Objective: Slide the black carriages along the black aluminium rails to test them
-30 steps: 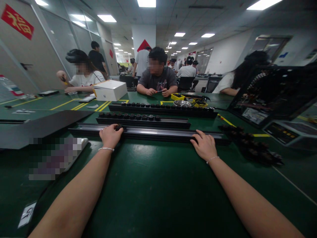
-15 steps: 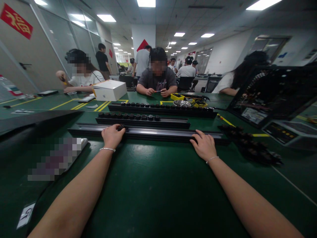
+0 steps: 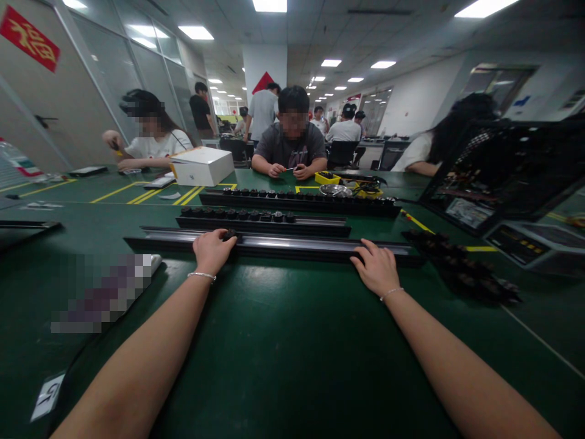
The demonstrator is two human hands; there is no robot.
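Observation:
A long black rail (image 3: 292,244) with a shiny groove lies across the green table in front of me. Near its left part, my left hand (image 3: 211,251) pinches a small black part (image 3: 230,233) at the groove; fingers cover some of it. Towards the other end, my right hand (image 3: 377,267) grips the rail, fingers over the top and thumb at the near side. Just behind is a shorter black rail (image 3: 320,227) with a row of small black parts (image 3: 242,214) along its left and middle.
Another filled black rail (image 3: 301,202) lies farther back. Dark clustered parts (image 3: 461,265) sit right, beside a grey boxy device (image 3: 539,244) and a large black frame (image 3: 484,177). A white box (image 3: 203,167) and yellow trays (image 3: 328,178) stand beyond. Co-workers sit around the table.
My left hand has slid slightly right along the rail with the small black part. A long dark piece at the left has moved left, mostly out of view. My right hand stays put.

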